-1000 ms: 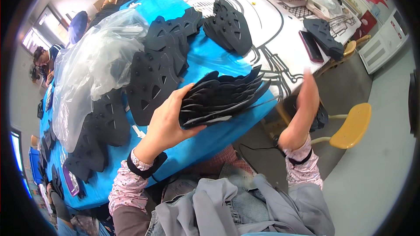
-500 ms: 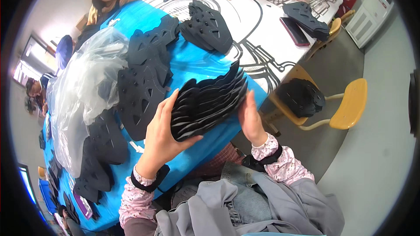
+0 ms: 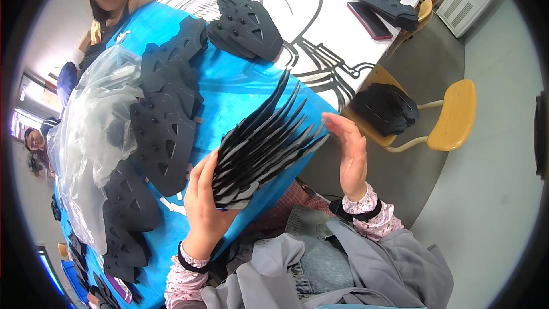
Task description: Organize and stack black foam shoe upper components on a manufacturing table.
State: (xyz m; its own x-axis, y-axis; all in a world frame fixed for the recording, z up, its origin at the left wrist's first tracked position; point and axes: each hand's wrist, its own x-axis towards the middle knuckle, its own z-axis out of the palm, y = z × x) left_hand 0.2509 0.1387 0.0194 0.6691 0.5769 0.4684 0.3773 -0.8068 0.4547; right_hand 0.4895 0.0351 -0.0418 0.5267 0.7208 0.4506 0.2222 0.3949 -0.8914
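A thick stack of thin black die-cut sheets (image 3: pixel 257 151) is held up in front of me, its far-right edges fanned apart. My left hand (image 3: pixel 201 194) grips the stack at its near left end, thumb hidden behind or under it. Just off the right ends of the sheets, my right hand (image 3: pixel 350 151) is held up with fingers extended and nothing in it. Similar dark sheets with triangular cut-outs and small round knobs (image 3: pixel 163 143) lie overlapping on the blue table cover (image 3: pixel 229 88) beyond my left hand.
Clear plastic sheeting (image 3: pixel 94 131) lies along the left. Another stack of cut sheets (image 3: pixel 246 26) is farther off, near a phone (image 3: pixel 370 21). A yellow chair (image 3: pixel 452 114) at right bears black pieces (image 3: pixel 384 109). Across the table a person (image 3: pixel 111 8) reaches over more sheets.
My right hand has come away from the stack and its fingers have opened. The sheets have spread into a fan while my left hand keeps hold. The view has shifted slightly.
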